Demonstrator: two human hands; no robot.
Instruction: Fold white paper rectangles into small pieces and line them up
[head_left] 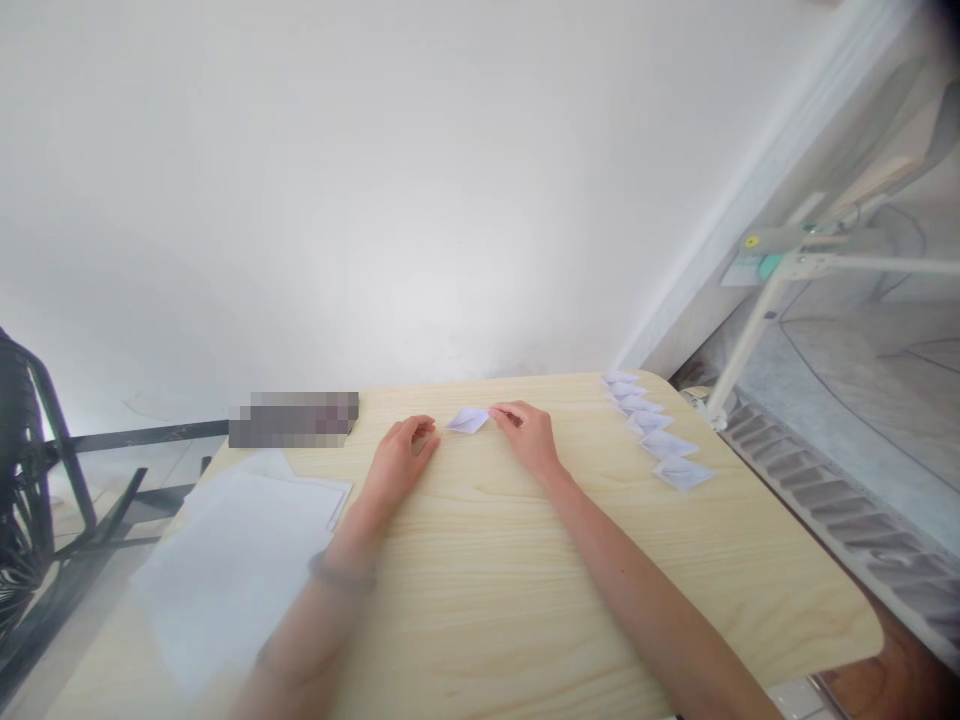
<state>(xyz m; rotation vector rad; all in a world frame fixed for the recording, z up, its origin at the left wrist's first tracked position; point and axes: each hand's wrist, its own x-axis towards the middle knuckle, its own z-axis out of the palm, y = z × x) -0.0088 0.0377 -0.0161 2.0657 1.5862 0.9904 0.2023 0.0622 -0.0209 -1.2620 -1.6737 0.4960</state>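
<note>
A person's right hand (531,437) pinches the right tip of a folded white paper piece (467,421) lying mid-bench (480,590), near the far edge; the left hand (401,455), thumb and fingers apart, waits empty just beside it. The step appears to be handling one folded piece; the next move likely calls for light fingertip control. More folded pieces (682,472) line the right side.
</note>
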